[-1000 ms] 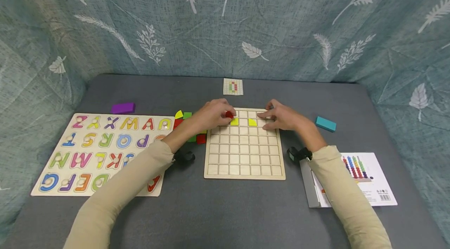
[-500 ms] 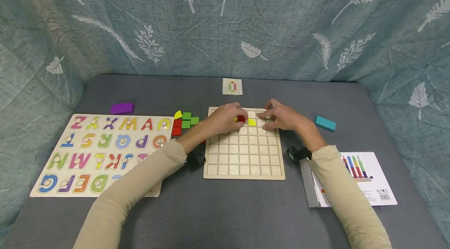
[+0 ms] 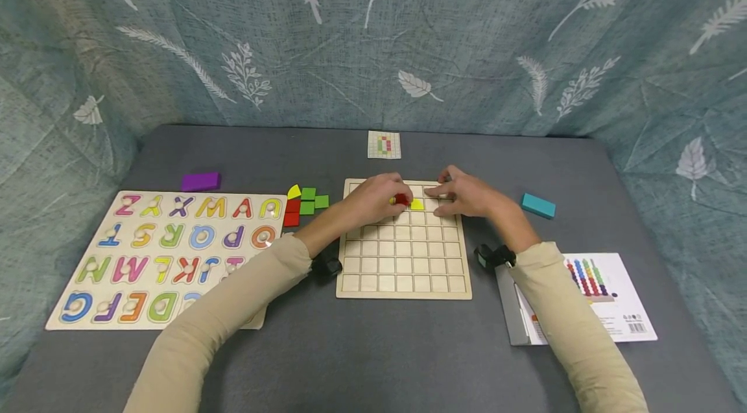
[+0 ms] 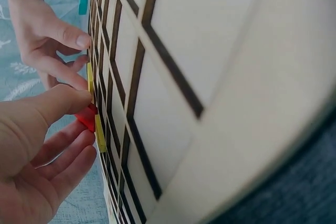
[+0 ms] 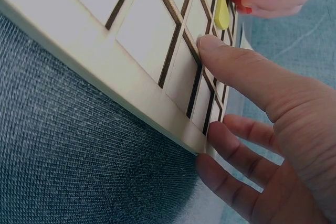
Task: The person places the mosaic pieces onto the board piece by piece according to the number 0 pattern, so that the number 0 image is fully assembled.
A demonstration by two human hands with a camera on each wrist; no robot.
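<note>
My left hand (image 3: 373, 198) pinches a red block (image 3: 401, 199) between thumb and fingers, low over the upper rows of a wooden grid board (image 3: 404, 291). Just right of the red block lies a yellow block (image 3: 417, 204) with one rounded corner. A second yellow block (image 4: 100, 134) is on the left side of the red one, mostly covered by the left hand in the head view. My right hand (image 3: 471, 194) rests at the board's upper right, its thumb on the grid and its other fingers loosely spread along the edge, holding nothing.
Left of the board lie several green blocks (image 3: 307, 207), two red blocks (image 3: 292, 212) and a yellow one (image 3: 294, 192). An alphabet puzzle (image 3: 157, 257) fills the left side. A pattern card (image 3: 384, 144) lies behind the board. A white box (image 3: 621, 316) sits under the right forearm.
My left hand has carried the red block rightward, from beside the left yellow block to between the two yellow ones. In the last half second it barely moves. The right hand stays in place.
</note>
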